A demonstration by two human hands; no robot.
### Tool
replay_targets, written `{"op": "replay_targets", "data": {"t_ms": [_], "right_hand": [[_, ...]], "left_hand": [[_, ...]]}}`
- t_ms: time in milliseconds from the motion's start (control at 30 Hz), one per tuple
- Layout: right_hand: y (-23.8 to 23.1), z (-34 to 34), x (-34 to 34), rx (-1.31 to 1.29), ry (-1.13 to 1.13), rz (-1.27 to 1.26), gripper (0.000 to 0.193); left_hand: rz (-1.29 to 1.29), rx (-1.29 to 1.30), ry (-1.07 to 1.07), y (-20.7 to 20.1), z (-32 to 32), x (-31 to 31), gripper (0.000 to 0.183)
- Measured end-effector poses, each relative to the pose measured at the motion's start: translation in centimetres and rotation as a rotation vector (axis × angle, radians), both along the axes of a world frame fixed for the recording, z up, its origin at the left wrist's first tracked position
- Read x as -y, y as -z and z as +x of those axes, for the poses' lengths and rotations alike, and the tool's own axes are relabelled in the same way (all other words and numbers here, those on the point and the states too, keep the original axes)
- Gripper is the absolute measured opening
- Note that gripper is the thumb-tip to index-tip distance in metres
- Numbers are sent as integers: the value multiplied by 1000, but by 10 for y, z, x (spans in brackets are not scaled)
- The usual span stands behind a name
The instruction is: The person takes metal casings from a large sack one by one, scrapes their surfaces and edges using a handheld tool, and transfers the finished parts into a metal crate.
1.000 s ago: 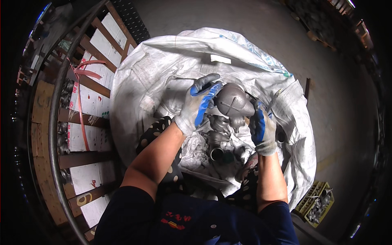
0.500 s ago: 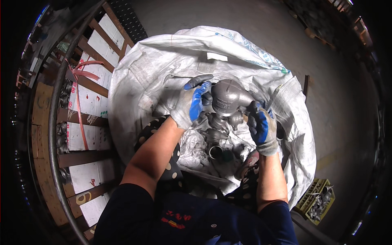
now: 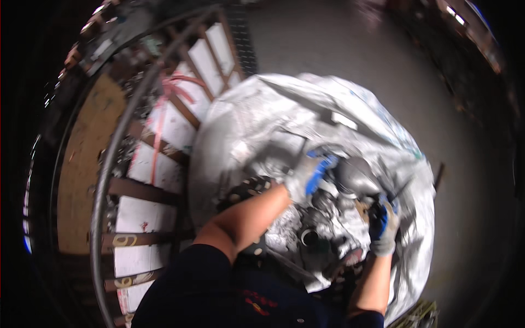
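Observation:
A large grey metal pipe fitting [image 3: 355, 176], rounded with a narrower neck, is held between my two gloved hands above the opening of a big white woven sack [image 3: 219, 136]. My left hand [image 3: 310, 176], in a grey glove with a blue palm, is closed at its left side. At the neck end on the right, my right hand [image 3: 386, 223] is closed in a matching glove. Motion blur hides the exact finger positions. Beneath, smaller grey metal fittings [image 3: 325, 205] lie in the sack, one showing a round open mouth [image 3: 309, 237].
To the left stands a brown slatted metal frame [image 3: 145, 188] with white boxes [image 3: 139, 210] behind its bars and a red strap [image 3: 158, 134] tied on. Grey floor [image 3: 322, 38] stretches beyond the sack. A yellowish crate [image 3: 418, 316] shows at the lower right.
The whole view has swung and blurred, so the sack and both hands now appear further right and lower. The fitting stays between my hands, its surface turned somewhat.

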State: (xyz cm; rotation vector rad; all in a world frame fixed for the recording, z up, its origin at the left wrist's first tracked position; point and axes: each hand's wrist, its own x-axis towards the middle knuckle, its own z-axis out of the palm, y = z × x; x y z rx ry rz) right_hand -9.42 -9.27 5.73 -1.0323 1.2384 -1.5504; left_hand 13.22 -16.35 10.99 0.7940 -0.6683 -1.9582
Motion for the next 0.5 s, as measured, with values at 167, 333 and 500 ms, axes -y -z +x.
{"op": "replay_targets", "data": {"t_ms": [167,333,500], "right_hand": [[-18,-22,-17,-1348,-17,-408,37],[-17,-15,-12,-1175,-112,-289,46],[-2,-25,-13,-1342,-39,-206,40]], "left_hand": [[-157,61,-48,39,-24,12,20],[-63,181,-104,20,-18,1,10],[-29,11,-185,36,-25,13,17]]}}
